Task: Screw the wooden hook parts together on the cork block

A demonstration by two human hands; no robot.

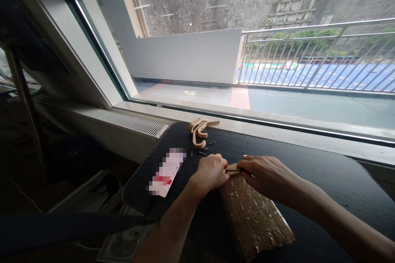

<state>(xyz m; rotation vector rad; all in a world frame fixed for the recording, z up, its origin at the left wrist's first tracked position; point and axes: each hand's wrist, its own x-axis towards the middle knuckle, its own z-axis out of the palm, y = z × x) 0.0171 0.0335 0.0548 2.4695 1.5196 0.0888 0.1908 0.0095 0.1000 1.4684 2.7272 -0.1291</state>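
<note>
A rough, pitted brown board (pixel 257 218) lies on the black table in front of me. At its far end is a pale wooden piece (pixel 233 167), mostly covered by my hands. My left hand (pixel 212 171) is closed on this pale piece, its fingertips hidden behind the knuckles. My right hand (pixel 262 172) grips what appears to be a screwdriver, its thin shaft running left across the pale piece toward my left fingers. Beyond my left hand, several screws (pixel 203 153) lie scattered. Pale wooden hooks (pixel 200 132) rest in a pile behind them.
The black table (pixel 324 172) has rounded corners and stands against the window sill (pixel 277 135). A pink, blurred-out flat object (pixel 166 174) lies on its left side. A white radiator cover (pixel 123 121) is at the left, with a dark cluttered area below it.
</note>
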